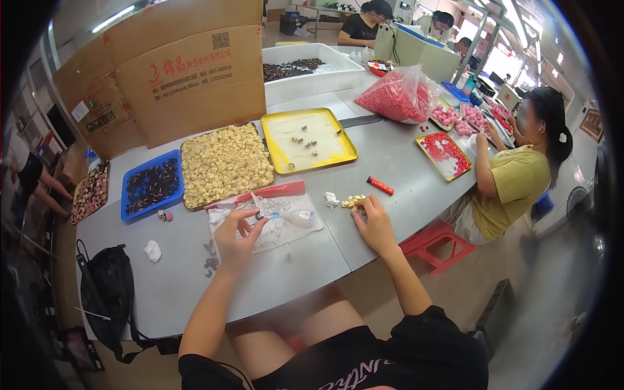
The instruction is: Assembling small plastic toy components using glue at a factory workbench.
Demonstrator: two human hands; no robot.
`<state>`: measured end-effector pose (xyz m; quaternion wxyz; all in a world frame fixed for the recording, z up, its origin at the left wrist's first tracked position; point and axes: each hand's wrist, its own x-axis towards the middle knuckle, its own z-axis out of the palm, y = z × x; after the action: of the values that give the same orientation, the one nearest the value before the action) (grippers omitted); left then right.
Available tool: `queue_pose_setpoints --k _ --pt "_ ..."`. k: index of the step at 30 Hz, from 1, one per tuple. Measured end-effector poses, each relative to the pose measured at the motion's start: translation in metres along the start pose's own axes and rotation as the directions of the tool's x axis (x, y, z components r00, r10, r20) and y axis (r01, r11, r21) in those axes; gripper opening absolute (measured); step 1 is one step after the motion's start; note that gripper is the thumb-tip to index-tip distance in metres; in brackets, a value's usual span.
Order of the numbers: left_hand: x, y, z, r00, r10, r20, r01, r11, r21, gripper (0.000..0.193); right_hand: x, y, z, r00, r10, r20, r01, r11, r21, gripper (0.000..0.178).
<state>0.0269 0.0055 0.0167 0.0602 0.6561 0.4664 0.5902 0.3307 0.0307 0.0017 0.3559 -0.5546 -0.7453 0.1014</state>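
Between the thumb and fingertips of my left hand (236,239) is a small dark piece (259,216), held above a smeared white sheet (266,244). Just past those fingertips lies a clear squeeze bottle (300,217) with a blue tip. My right hand (377,226) rests on the table to the right, its fingers curled down onto a small group of shiny gold pieces (351,201). Its fingertips close around one of them, partly hidden. A crumpled white wad (331,199) sits left of the gold group, and a red tube (380,186) lies beyond my right hand.
A tray of cream-gold pieces (227,162), a blue tray (151,203) of dark pieces and a yellow-rimmed tray (350,155) stand beyond the sheet. A cardboard box (188,84) rises behind. Left lies a black bag (107,286). A co-worker (520,175) sits at right.
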Motion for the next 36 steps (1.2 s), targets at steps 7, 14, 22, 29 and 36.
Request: queue_pose_setpoints --k 7,14,22,29,36 --pt "-0.001 -0.002 0.001 0.999 0.038 0.018 -0.037 0.999 -0.010 0.028 0.006 0.000 0.006 0.999 -0.030 -0.010 0.030 1.000 -0.006 0.017" --pt "0.000 0.001 0.000 0.999 0.024 0.027 -0.024 0.999 -0.022 0.027 0.008 -0.006 0.007 0.988 -0.064 -0.142 0.085 0.985 0.150 0.018" --pt "0.001 -0.001 0.001 0.999 0.033 0.023 -0.033 0.999 -0.012 0.027 0.051 -0.039 0.011 0.972 -0.173 -0.161 0.216 0.924 0.315 0.015" --pt "0.003 -0.005 -0.003 0.999 0.025 0.021 -0.026 0.999 0.026 0.028 0.098 -0.103 0.033 0.915 -0.404 -0.011 0.357 0.794 0.492 0.018" --pt "0.005 -0.008 -0.003 0.999 0.037 0.027 -0.037 0.999 0.013 0.029 0.100 -0.114 0.074 0.942 -0.333 0.038 0.209 0.670 0.712 0.022"
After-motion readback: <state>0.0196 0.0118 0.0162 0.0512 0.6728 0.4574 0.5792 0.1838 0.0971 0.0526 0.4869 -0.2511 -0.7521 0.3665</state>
